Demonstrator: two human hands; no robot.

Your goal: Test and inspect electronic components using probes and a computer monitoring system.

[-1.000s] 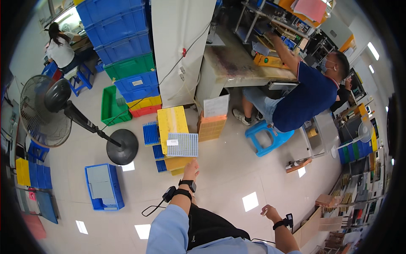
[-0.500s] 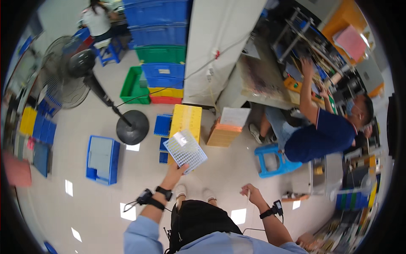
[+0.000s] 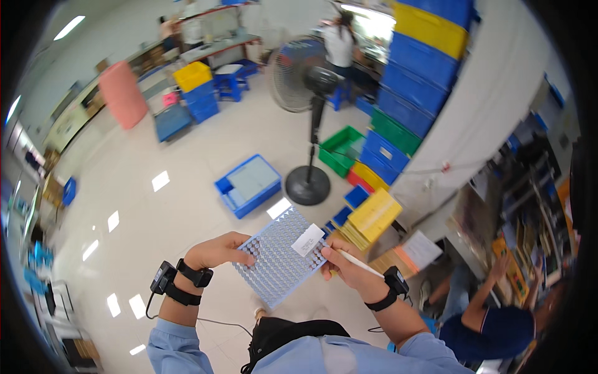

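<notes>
- Two hands hold one tray (image 3: pixel 277 265), nearer the wearer than the fan (image 3: pixel 316 118) and above the floor (image 3: pixel 212 143)
- The left hand (image 3: pixel 221 254) pinches the tray's left edge, thumb on top, other fingers mostly hidden underneath
- The right hand (image 3: pixel 352 269) has thumb and fingers closed narrowly on the opposite edge
- A white stick (image 3: pixel 363 263) lies against the right hand; which fingers keep it there I cannot tell
- The tray is pale blue, turned cornerwise, with rows of round cells and a white label (image 3: pixel 308 240) near the right hand
- Black devices (image 3: pixel 163 278) are strapped to both wrists
- Just left of the fan's base, a blue bin (image 3: pixel 258 202) holds grey sheets
- Right of the fan: a green bin (image 3: pixel 333 163), a tall box stack (image 3: pixel 405 87) and, nearer the wearer, a yellow box (image 3: pixel 375 215)
- Well left of the fan stands a pink roll (image 3: pixel 123 96)
- One person in dark blue (image 3: pixel 492 327) is far right of the fan
</notes>
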